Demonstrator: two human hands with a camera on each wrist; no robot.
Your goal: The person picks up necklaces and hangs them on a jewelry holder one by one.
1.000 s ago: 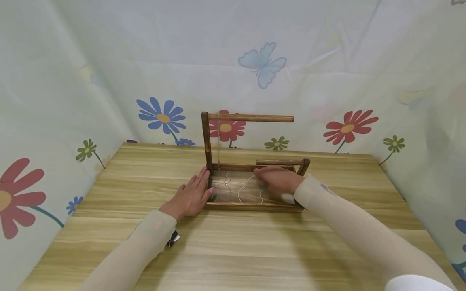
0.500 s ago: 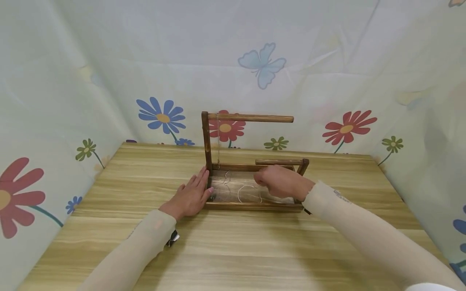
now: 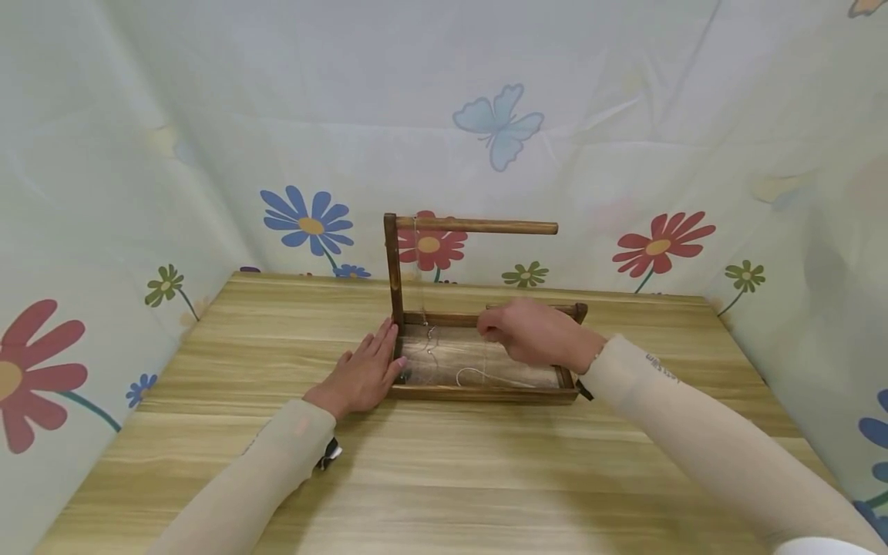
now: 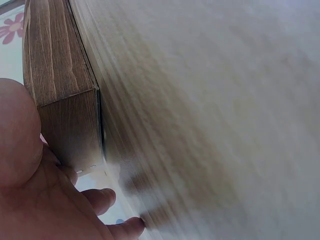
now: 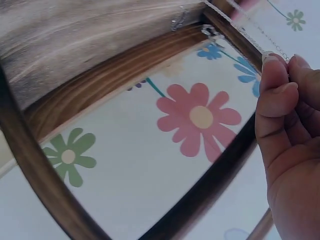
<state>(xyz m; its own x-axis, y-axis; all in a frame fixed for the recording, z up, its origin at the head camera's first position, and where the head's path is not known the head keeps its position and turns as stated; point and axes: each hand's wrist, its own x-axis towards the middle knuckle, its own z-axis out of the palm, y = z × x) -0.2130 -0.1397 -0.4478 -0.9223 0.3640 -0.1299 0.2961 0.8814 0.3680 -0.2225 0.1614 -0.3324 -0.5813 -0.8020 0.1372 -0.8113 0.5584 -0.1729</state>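
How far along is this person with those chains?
Looks done: one chain hangs from the upper bar of the wooden stand. In hand: the right hand pinches a silvery chain, while the left hand rests against the tray's end. Left, probably: hanging that chain and the thin strands in the tray; I can't tell whether those are separate pieces.

Stand (image 3: 486, 394): dark brown, with streaked wood grain; its floor (image 3: 458, 347) greyer. Chains (image 5: 209, 30): silver. Table (image 3: 444, 478): pale yellow-brown, banded with darker streaks. Sleeves (image 3: 694, 432): beige, with small dark markings. Backdrop (image 3: 277, 77): whitish, printed with red, blue and green flowers (image 3: 657, 247), most yellow-centred, and a light blue butterfly (image 3: 499, 127).
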